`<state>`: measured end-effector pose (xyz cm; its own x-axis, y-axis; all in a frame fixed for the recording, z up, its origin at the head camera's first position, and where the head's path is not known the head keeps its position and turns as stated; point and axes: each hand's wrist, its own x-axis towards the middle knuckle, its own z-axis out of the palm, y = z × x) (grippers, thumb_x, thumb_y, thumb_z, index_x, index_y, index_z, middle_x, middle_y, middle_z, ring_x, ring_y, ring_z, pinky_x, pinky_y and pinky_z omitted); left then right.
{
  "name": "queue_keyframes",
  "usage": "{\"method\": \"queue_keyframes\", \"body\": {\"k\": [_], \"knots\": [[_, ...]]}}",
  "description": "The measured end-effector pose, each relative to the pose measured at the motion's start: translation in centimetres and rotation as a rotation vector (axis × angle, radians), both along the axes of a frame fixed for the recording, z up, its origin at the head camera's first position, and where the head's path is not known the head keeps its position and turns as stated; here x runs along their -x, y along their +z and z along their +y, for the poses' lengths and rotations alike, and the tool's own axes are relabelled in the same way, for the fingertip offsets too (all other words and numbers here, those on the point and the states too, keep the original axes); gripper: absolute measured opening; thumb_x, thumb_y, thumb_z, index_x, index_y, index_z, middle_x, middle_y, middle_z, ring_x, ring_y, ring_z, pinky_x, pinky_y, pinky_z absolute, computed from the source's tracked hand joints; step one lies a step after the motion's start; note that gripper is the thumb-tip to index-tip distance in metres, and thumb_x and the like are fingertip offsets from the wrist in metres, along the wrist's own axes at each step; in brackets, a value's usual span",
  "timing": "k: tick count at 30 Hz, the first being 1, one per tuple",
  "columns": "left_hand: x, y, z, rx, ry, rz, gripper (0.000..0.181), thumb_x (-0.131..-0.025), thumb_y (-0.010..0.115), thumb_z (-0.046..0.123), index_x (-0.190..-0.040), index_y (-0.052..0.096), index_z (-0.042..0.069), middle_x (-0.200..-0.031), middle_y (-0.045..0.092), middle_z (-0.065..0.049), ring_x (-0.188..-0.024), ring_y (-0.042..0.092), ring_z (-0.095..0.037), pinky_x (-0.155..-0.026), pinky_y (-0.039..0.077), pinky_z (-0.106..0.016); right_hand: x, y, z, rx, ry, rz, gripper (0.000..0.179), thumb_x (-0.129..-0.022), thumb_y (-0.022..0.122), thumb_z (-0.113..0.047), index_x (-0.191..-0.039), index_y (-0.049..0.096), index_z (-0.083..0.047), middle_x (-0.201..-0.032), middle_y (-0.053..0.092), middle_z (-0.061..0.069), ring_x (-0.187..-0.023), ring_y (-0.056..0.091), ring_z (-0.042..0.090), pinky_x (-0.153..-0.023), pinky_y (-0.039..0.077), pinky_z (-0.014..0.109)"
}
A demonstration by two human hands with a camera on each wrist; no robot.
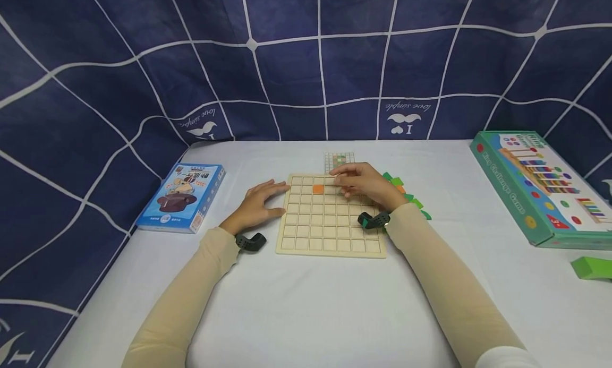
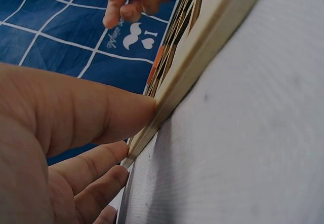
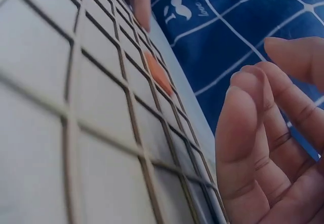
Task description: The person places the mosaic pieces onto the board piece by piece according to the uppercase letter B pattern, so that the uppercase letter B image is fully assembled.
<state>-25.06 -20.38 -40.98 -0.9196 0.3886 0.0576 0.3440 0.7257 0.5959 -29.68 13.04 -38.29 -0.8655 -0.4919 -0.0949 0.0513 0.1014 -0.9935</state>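
Note:
A square wooden grid board [image 1: 330, 219] lies flat on the table, with one orange square tile [image 1: 318, 189] set in a cell near its far edge. My left hand [image 1: 255, 206] rests beside the board, thumb and fingertips against its left edge in the left wrist view. Over the far right part of the board hovers my right hand [image 1: 365, 185], its fingers loosely bent. Nothing shows between those fingers in the right wrist view. Behind the board is a small card [image 1: 339, 160] with a printed colored grid, partly hidden by the right hand.
Several green and orange pieces [image 1: 415, 200] lie right of the board, partly behind my right wrist. A blue box [image 1: 181, 198] stands to the left. At the right is a green game box [image 1: 545, 190], with a green block [image 1: 591, 268] in front of it.

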Motion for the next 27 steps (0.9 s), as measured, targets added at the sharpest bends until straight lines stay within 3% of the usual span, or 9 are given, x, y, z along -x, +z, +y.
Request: {"method": "queue_keyframes", "body": {"k": [15,21,27], "knots": [[-0.1,-0.1,-0.2,0.001,0.006,0.001,0.067,-0.094,0.075,0.02,-0.157,0.057,0.007,-0.169,0.045,-0.013,-0.163,0.024,-0.038,-0.132,0.009,-0.06,0.1,1.1,7.2,-0.098,-0.121,0.063,0.042,-0.108,0.065,-0.012,-0.143,0.058,0.011,-0.103,0.075,0.004,-0.083,0.065,0.013,-0.074,0.059,0.023],[-0.1,-0.1,-0.2,0.003,0.023,-0.001,0.067,-0.093,0.075,0.02,-0.157,0.057,0.009,-0.17,0.045,-0.012,-0.164,0.024,-0.037,-0.132,0.008,-0.059,-0.1,1.0,9.9,-0.084,-0.165,0.081,0.022,-0.108,0.066,-0.012,-0.129,0.073,-0.006,-0.099,0.075,-0.001,-0.081,0.065,0.012,-0.074,0.06,0.024],[0.0,-0.2,-0.2,-0.009,0.01,-0.003,0.067,-0.094,0.075,0.019,-0.157,0.057,0.008,-0.169,0.045,-0.013,-0.164,0.024,-0.038,-0.132,0.007,-0.06,-0.4,0.7,12.5,-0.087,-0.241,0.047,0.015,-0.107,0.069,-0.016,-0.119,0.078,-0.02,-0.103,0.074,-0.004,-0.081,0.067,0.011,-0.077,0.061,0.022]]}}
